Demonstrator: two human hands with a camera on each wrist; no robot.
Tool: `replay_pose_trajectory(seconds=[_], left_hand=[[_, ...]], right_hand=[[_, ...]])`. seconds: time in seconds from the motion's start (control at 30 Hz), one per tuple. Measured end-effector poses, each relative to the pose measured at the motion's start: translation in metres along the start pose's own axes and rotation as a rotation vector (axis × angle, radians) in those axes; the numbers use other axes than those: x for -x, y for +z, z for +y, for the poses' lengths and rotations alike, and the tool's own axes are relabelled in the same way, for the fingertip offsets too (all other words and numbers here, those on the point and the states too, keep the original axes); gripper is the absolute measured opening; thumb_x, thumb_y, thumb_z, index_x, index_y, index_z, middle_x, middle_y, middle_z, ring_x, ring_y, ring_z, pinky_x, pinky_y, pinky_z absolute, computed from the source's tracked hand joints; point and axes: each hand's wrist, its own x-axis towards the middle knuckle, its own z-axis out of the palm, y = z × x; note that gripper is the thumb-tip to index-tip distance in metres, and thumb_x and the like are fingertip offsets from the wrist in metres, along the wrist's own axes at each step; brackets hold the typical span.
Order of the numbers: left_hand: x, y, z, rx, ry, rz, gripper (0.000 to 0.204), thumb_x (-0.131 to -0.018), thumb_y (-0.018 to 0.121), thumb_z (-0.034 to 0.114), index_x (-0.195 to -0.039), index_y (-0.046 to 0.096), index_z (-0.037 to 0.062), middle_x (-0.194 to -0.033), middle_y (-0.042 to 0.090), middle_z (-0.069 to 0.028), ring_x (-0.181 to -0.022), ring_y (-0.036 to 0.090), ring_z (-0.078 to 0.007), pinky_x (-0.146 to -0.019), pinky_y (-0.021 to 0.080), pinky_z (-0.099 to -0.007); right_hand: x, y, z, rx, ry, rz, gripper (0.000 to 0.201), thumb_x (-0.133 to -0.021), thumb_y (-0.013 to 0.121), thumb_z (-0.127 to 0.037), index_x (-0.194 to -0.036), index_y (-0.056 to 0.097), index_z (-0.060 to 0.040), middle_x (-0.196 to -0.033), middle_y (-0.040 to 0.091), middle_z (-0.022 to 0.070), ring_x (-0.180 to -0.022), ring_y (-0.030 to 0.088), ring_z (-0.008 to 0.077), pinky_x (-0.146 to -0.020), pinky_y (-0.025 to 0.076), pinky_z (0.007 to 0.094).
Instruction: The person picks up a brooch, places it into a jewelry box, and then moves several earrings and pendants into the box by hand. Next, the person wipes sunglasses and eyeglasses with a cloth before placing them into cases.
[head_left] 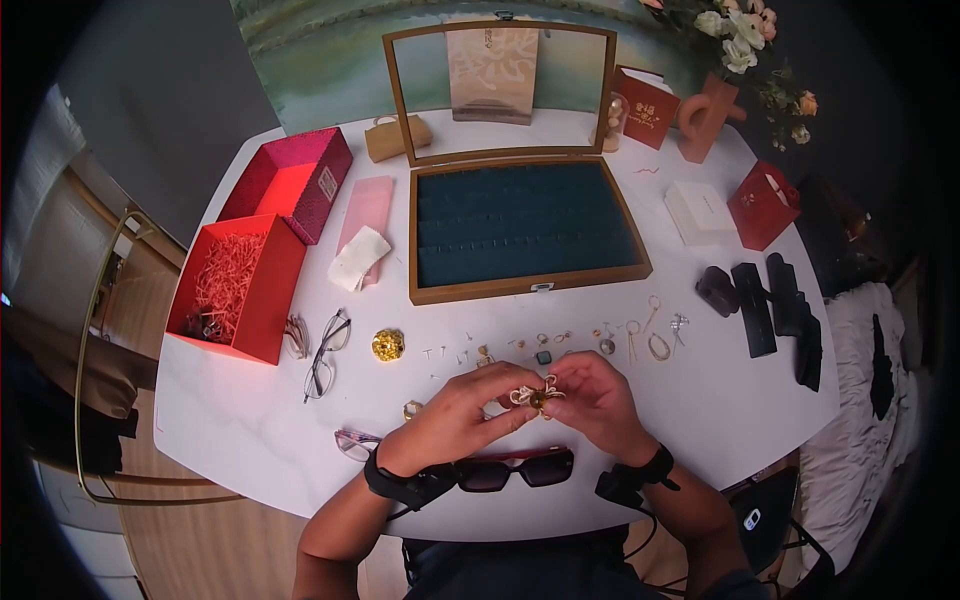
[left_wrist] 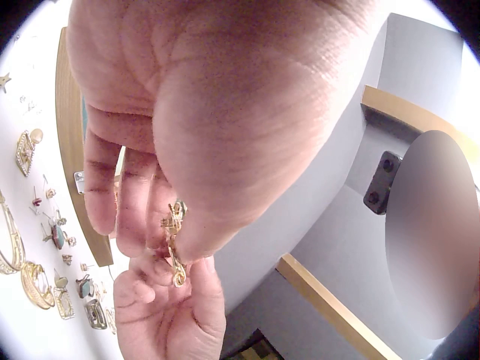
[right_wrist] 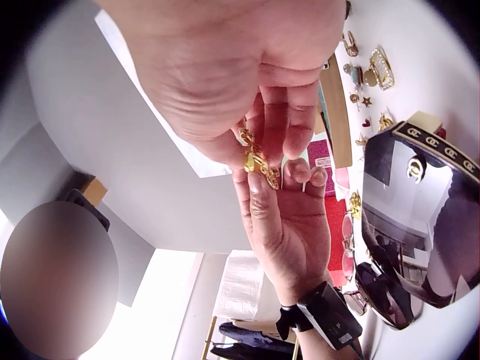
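Observation:
Between both hands, just above the near side of the table, is a gold brooch-like ornament (head_left: pixel 538 399) with looped ends and an amber stone. My left hand (head_left: pixel 462 408) pinches its left side between thumb and fingers, while my right hand (head_left: pixel 598 402) pinches the right side. From the left wrist, the ornament (left_wrist: pixel 175 244) appears edge-on at the fingertips. The right wrist view shows its gold loops (right_wrist: pixel 259 159) between the thumbs and fingers. Below the hands lie dark sunglasses (head_left: pixel 515 470). Small rings, studs and a square green-stone piece (head_left: pixel 543 357) are spread just beyond the fingers.
An open wooden display case (head_left: pixel 530 225) with dark green lining stands behind the jewellery. Red boxes (head_left: pixel 270 300), eyeglasses (head_left: pixel 325 355) and a gold round piece (head_left: pixel 388 345) are at left. Earrings (head_left: pixel 658 346), dark cases (head_left: pixel 752 310) and a white box (head_left: pixel 700 212) sit at right.

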Motion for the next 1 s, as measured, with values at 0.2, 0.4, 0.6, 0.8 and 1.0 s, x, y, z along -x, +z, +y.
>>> replay_pose_trajectory(seconds=[0.2,0.4,0.6,0.8,1.0], left_hand=[[0.0001,0.0,0.0019,0.019,-0.036,0.012,0.028,-0.089,0.07,0.006,-0.117,0.064,0.0022,-0.101,0.067,-0.0093,-0.091,0.065,-0.02,-0.082,0.052,-0.0317],[-0.0003,0.0003,0.005,0.046,-0.072,0.024,0.03,-0.089,0.071,0.006,-0.118,0.063,0.0022,-0.102,0.068,-0.0086,-0.09,0.065,-0.0184,-0.083,0.052,-0.0312],[0.0017,0.0006,0.0015,0.016,-0.074,0.045,0.033,-0.087,0.073,0.005,-0.118,0.062,0.0021,-0.105,0.068,-0.0081,-0.09,0.064,-0.0177,-0.084,0.051,-0.0307],[0.0009,0.0008,0.0027,0.025,-0.062,0.044,0.032,-0.087,0.072,0.006,-0.118,0.062,0.0022,-0.105,0.069,-0.0082,-0.091,0.064,-0.0184,-0.084,0.052,-0.0308],[0.001,0.0001,0.0034,0.045,-0.07,0.027,0.032,-0.088,0.072,0.006,-0.118,0.062,0.0025,-0.106,0.069,-0.0079,-0.091,0.064,-0.0181,-0.084,0.052,-0.0307]], right_hand=[[0.0006,0.0009,0.0006,-0.016,0.021,0.033,0.031,-0.096,0.06,0.001,-0.124,0.05,-0.0012,-0.109,0.062,0.0077,-0.101,0.062,0.0118,-0.086,0.052,0.0273],[0.0009,-0.0022,-0.0011,0.064,0.0,0.044,0.027,-0.099,0.055,-0.003,-0.125,0.052,-0.001,-0.108,0.061,0.0073,-0.096,0.061,0.0103,-0.084,0.052,0.0263],[0.0007,-0.0015,-0.0023,0.029,-0.008,0.035,0.027,-0.099,0.054,-0.003,-0.126,0.052,-0.0012,-0.109,0.061,0.007,-0.098,0.061,0.0103,-0.085,0.052,0.0264],[0.0009,-0.0022,-0.0016,0.049,-0.002,0.035,0.027,-0.099,0.054,-0.003,-0.126,0.052,-0.0012,-0.109,0.061,0.007,-0.096,0.061,0.01,-0.085,0.052,0.0263],[0.0008,-0.0018,-0.0013,0.039,-0.01,0.03,0.026,-0.099,0.054,-0.003,-0.125,0.052,-0.001,-0.108,0.061,0.0071,-0.095,0.062,0.0101,-0.083,0.052,0.0264]])
